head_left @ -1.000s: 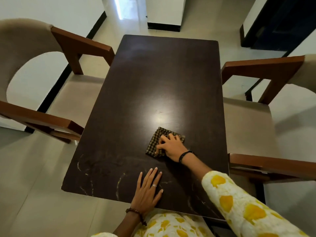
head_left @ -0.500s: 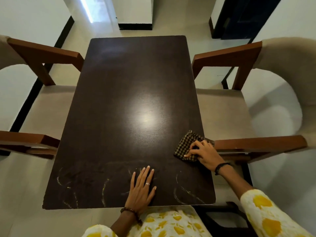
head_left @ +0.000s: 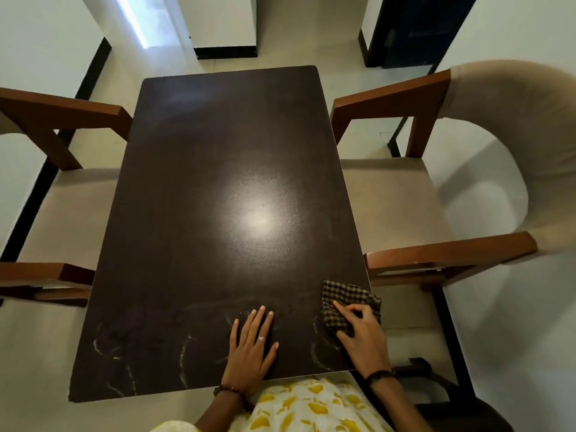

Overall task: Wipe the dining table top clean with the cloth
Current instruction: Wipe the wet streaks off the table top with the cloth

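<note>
Cloth (head_left: 349,302) is sited at the near right edge of the dining table top (head_left: 218,182), its outer corner overhanging the rim; right hand (head_left: 361,335) is laid on it, fingers bunched and pinching the fabric; left hand (head_left: 252,347) is spread flat on the wood, empty, bracing near the front edge. Pale smears (head_left: 184,353) are seen across the near strip; the far part looks clean. Advice: cloth to be flattened under the whole palm; even pressure to be applied; overlapping passes to be run across the near strip; left hand to be shifted off unwiped patches; 2 chairs (head_left: 436,254) alongside are to be cleared at the edge.
</note>
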### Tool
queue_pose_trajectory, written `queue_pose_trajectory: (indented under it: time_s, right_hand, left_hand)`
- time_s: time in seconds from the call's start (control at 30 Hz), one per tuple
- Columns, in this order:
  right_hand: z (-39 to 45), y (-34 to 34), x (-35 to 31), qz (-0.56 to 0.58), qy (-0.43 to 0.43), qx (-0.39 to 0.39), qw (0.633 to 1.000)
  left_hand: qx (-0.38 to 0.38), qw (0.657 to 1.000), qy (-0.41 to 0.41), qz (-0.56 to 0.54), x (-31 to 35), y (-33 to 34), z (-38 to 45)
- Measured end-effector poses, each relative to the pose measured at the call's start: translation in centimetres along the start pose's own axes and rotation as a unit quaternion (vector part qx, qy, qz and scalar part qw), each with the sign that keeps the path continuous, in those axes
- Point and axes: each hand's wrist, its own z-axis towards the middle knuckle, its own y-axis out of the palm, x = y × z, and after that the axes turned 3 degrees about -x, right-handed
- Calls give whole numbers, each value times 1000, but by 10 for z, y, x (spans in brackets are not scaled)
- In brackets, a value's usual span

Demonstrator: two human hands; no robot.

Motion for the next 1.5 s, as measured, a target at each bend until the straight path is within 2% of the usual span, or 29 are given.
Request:
queue_pose_trajectory:
  time_s: [0.1,0.27,0.47,0.7,0.83,0.93,1.07,1.23,1.3,1.4,1.5]
  right_hand:
    - [11,-5,1,38,4,12,999]
    - [57,-23,-12,20,9,48,999]
    - [52,-32,-13,-10,28,18,999]
    - [7,-15,-5,2,127,47,991]
    - [10,-6,-28,-32,198,101,974]
    - [15,7,-55,-29,229,114,966]
    - [15,43,-107,-40,190,96,976]
    - [14,101,-178,-2,137,78,988]
    - [10,118,-201,-12,111,48,993]
    - [2,129,-210,-22,75,16,997]
    - [-5,117,-193,-17,94,47,994]
  left_hand:
    - [-4,1000,-2,-3,-1,0,1]
    - [-6,1000,-5,-4,0,0,1]
    - [-6,1000,10,-9,-3,0,-2]
    - [6,1000,-17,-9,-20,-10,-7]
    - [10,999,-31,-23,-50,-18,-23]
    - [12,999,-30,-21,-78,-26,-40]
    - [11,999,-30,-11,-115,-40,-58]
    - [-9,999,-47,-20,-159,-48,-72]
    - [-29,999,-40,-6,-172,-49,-76]
    - [-46,999,-19,7,-188,-51,-81]
    - [-47,999,10,16,-201,-55,-81]
